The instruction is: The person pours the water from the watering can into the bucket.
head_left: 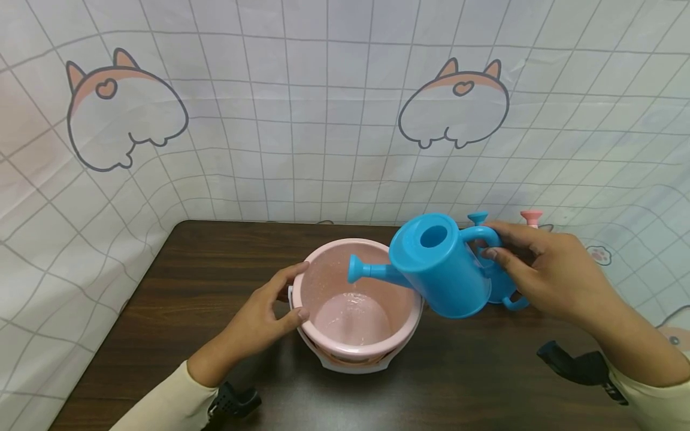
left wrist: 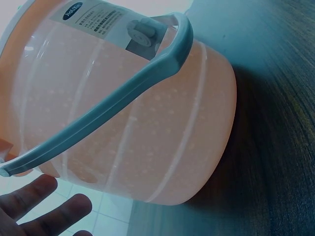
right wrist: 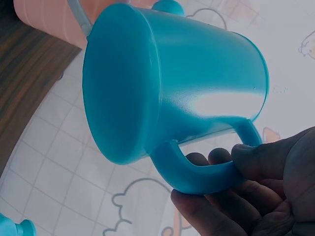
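Head view: right hand [head_left: 550, 266] gripped blue watering can [head_left: 450, 284], spout [head_left: 380, 272] above pink bucket [head_left: 330, 278], left hand [head_left: 264, 314] spread against its rim [head_left: 353, 351].

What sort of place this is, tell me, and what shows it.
Probably a makeshift indoor filming corner: a wrinkled, grid-printed sheet drapes behind the dark wood-grain table, and black gadgets sit at both sleeves.

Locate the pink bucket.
In the head view, the pink bucket stands at lower centre on the dark table, left of the held blue watering can, whose spout overhangs it.
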A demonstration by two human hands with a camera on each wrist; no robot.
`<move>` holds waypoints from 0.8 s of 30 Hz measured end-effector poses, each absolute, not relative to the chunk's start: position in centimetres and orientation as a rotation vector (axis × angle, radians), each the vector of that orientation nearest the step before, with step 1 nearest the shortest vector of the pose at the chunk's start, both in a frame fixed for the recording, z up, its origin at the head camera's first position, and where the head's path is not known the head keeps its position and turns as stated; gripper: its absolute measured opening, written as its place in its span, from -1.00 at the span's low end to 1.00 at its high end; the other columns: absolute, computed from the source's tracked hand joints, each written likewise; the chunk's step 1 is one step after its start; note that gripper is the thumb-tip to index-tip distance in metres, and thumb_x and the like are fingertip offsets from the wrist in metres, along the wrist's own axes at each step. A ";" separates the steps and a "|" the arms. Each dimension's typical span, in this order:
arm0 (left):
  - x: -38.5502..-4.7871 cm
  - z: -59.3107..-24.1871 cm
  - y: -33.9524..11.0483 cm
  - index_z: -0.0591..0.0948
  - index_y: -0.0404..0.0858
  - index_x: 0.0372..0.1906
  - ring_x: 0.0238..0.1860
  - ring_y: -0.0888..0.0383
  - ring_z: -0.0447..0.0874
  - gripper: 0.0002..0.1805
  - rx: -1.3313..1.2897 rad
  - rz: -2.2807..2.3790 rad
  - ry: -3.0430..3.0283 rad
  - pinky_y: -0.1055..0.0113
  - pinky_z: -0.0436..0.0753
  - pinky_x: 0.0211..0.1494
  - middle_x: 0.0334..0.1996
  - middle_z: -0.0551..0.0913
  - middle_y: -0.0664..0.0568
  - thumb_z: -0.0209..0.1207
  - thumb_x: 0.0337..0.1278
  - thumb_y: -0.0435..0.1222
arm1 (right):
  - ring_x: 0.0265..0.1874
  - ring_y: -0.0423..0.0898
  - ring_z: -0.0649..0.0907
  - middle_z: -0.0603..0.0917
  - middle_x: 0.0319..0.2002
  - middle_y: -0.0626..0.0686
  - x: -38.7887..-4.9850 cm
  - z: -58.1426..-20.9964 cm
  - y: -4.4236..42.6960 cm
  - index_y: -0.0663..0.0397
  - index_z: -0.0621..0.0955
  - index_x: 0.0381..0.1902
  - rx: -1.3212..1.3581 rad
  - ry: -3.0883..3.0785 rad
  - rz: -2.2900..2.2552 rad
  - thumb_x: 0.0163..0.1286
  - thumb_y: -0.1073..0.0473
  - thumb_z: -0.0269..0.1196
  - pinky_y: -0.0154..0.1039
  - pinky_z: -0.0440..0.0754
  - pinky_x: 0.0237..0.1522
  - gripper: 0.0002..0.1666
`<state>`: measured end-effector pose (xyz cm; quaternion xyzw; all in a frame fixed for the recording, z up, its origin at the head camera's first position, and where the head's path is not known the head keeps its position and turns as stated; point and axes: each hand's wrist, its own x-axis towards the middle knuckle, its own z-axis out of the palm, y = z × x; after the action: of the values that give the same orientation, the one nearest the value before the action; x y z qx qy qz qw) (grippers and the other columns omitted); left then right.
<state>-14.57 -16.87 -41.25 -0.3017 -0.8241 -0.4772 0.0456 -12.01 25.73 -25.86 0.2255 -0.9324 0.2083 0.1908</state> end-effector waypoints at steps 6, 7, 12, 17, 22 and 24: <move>-14.6 -41.2 -16.9 0.29 -0.02 0.56 -0.04 0.13 0.63 -0.22 -0.931 -1.465 -2.507 -0.11 0.56 0.08 0.12 0.60 0.02 0.24 0.33 0.09 | -0.33 0.05 0.79 0.80 -0.20 0.17 -12.0 -26.0 25.9 0.27 0.59 0.29 0.636 -2.616 0.580 0.32 0.38 0.41 -0.31 0.60 -0.45 -0.43; -14.6 -41.2 -16.9 0.29 -0.02 0.56 -0.04 0.13 0.63 -0.22 -0.932 -1.466 -2.506 -0.11 0.56 0.08 0.12 0.60 0.02 0.24 0.33 0.09 | -0.33 0.07 0.78 0.79 -0.20 0.19 -12.0 -26.0 25.9 0.27 0.59 0.29 0.633 -2.617 0.581 0.31 0.38 0.41 -0.30 0.60 -0.46 -0.43; -14.6 -41.2 -16.9 0.29 -0.02 0.56 -0.05 0.13 0.64 -0.22 -0.934 -1.466 -2.506 -0.13 0.56 0.08 0.12 0.60 0.03 0.24 0.33 0.07 | -0.35 0.08 0.77 0.79 -0.20 0.22 -12.0 -26.0 25.9 0.29 0.61 0.27 0.623 -2.612 0.569 0.29 0.39 0.43 -0.30 0.57 -0.48 -0.43; -14.6 -41.2 -16.8 0.29 -0.01 0.56 -0.05 0.13 0.64 -0.22 -0.926 -1.460 -2.512 -0.15 0.55 0.07 0.12 0.60 0.04 0.24 0.33 0.08 | -0.32 0.10 0.79 0.80 -0.23 0.17 -12.0 -26.0 25.9 0.30 0.61 0.26 0.629 -2.612 0.580 0.29 0.41 0.41 -0.33 0.59 -0.43 -0.45; -14.6 -41.2 -16.8 0.29 -0.01 0.56 -0.05 0.13 0.64 -0.22 -0.924 -1.461 -2.511 -0.14 0.55 0.08 0.13 0.61 0.03 0.24 0.32 0.08 | -0.30 0.05 0.80 0.81 -0.22 0.12 -12.0 -26.0 25.8 0.27 0.61 0.27 0.636 -2.608 0.579 0.32 0.39 0.40 -0.35 0.62 -0.38 -0.46; -14.6 -41.3 -16.8 0.29 -0.01 0.56 -0.04 0.12 0.64 -0.22 -0.923 -1.463 -2.510 -0.15 0.55 0.08 0.13 0.61 0.02 0.24 0.32 0.08 | -0.30 0.07 0.80 0.81 -0.22 0.14 -12.1 -26.0 25.9 0.27 0.61 0.27 0.637 -2.610 0.586 0.33 0.39 0.40 -0.35 0.62 -0.39 -0.46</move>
<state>-14.61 -16.83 -41.25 -0.3026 -0.8226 -0.4793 0.0465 -12.06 25.89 -26.03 0.2273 -0.9310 0.2089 0.1948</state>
